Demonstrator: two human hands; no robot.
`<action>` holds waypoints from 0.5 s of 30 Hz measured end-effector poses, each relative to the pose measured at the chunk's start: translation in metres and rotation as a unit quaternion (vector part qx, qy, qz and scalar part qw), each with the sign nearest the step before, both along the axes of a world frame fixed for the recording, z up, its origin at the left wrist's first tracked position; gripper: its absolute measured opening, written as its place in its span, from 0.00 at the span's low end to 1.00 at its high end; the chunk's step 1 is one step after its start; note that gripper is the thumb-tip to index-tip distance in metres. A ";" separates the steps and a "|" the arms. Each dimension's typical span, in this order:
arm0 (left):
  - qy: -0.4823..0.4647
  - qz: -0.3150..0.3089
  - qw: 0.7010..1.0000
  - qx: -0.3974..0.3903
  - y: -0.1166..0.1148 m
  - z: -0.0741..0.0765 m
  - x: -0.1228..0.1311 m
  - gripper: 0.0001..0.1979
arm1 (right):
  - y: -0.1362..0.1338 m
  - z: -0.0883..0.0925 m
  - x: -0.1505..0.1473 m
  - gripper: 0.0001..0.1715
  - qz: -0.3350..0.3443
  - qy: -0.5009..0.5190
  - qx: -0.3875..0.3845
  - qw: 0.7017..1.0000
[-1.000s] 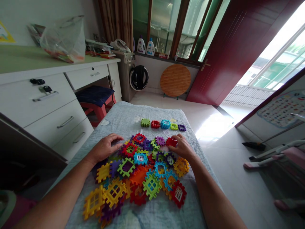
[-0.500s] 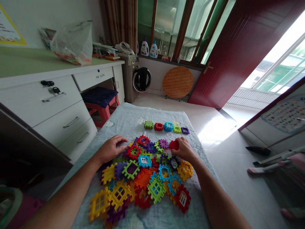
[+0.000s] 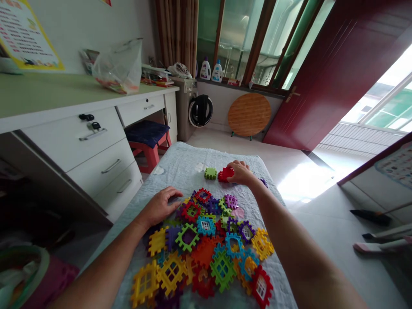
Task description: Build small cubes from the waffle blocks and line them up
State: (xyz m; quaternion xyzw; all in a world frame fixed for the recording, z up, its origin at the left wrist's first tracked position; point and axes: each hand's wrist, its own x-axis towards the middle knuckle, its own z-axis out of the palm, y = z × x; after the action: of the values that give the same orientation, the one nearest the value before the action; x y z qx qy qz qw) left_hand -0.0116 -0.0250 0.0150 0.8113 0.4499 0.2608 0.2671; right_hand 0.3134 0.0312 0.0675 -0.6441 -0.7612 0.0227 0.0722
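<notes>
A pile of colourful square plastic pieces with notched edges, among them a green window piece [image 3: 222,269] and a yellow one [image 3: 172,271], lies on the cloth-covered table [image 3: 180,161]. My left hand [image 3: 163,205] rests at the pile's left edge, fingers apart and holding nothing. My right hand [image 3: 240,171] has its fingers around a red piece [image 3: 227,174] at the row of pieces behind the pile. A green piece [image 3: 210,173] sits left of it and a purple one [image 3: 264,183] shows to the right. My right hand hides the rest of the row.
On the left is a white desk [image 3: 80,98] with a plastic bag [image 3: 119,68]. Under it stands a red stool [image 3: 150,148] with a dark seat. A washing machine [image 3: 185,107] and a round wooden board [image 3: 249,113] are beyond the table. A bin [image 3: 45,274] is at the lower left.
My right hand has moved from the pile's right edge away from me to the row, carrying the red piece. My left hand has stayed beside the pile. The camera view has shifted slightly left.
</notes>
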 end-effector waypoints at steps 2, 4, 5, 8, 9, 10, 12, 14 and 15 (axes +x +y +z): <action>0.002 0.001 1.000 -0.003 0.000 0.000 0.000 0.12 | 0.009 -0.006 0.000 0.27 -0.002 -0.011 -0.023 1.000; 0.005 0.000 1.000 -0.005 0.000 0.000 0.000 0.12 | 0.013 -0.012 0.001 0.28 0.000 -0.015 -0.033 0.999; 0.005 0.000 1.000 -0.005 0.000 0.000 0.000 0.12 | 0.015 -0.014 0.002 0.28 0.001 -0.016 -0.035 0.999; 0.004 -0.003 1.000 -0.004 0.001 -0.001 -0.001 0.12 | 0.017 -0.020 0.002 0.31 0.005 -0.021 -0.039 0.999; 0.003 -0.004 1.000 -0.003 0.001 -0.002 -0.001 0.12 | 0.018 -0.021 0.002 0.34 0.008 -0.023 -0.038 0.999; 0.002 -0.003 1.000 -0.003 0.001 -0.002 -0.001 0.12 | 0.019 -0.022 0.001 0.36 0.011 -0.025 -0.038 0.999; 0.002 -0.003 1.000 -0.004 0.002 -0.003 -0.001 0.12 | 0.021 -0.023 0.000 0.40 0.019 -0.029 -0.038 0.999; 0.004 -0.002 1.000 -0.003 0.002 -0.003 -0.001 0.12 | 0.023 -0.025 -0.002 0.37 0.027 -0.033 -0.039 0.998; 0.005 -0.002 1.000 -0.003 0.002 -0.003 -0.002 0.12 | 0.024 -0.027 -0.003 0.34 0.030 -0.035 -0.040 0.998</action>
State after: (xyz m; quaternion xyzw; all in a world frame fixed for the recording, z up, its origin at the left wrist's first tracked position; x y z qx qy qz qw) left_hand -0.0131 -0.0230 0.0119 0.8129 0.4503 0.2547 0.2676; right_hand 0.3106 0.0554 0.0408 -0.6239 -0.7806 0.0330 0.0192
